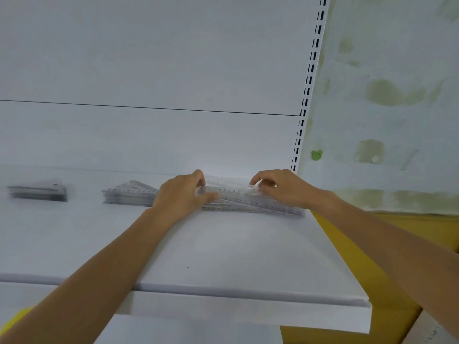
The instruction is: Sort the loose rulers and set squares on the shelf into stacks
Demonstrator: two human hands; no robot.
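I see a pile of clear rulers (250, 202) lying flat at the back right of the white shelf (223, 256), fanned unevenly, with one ruler's end jutting out past my right wrist toward the shelf's right edge. My left hand (183, 197) rests on the pile's left end: thumb (211, 196) laid along the front of the top ruler, index finger curled over its far edge, so the fingers are narrow and pinching that ruler. My right hand (278, 188) is on the pile's right part, fingers bent close together with tips pressing down on the top ruler; I cannot tell whether it grips or only presses.

Just beyond my left knuckles, to their left, sits a stack of clear set squares (130, 194), touching or nearly touching the hand. Well left of that is a second, darker stack (37, 192), too blurred to identify.

To the right of my right hand rises a slotted upright (310, 83), with a stained wall (397, 95) beyond it.
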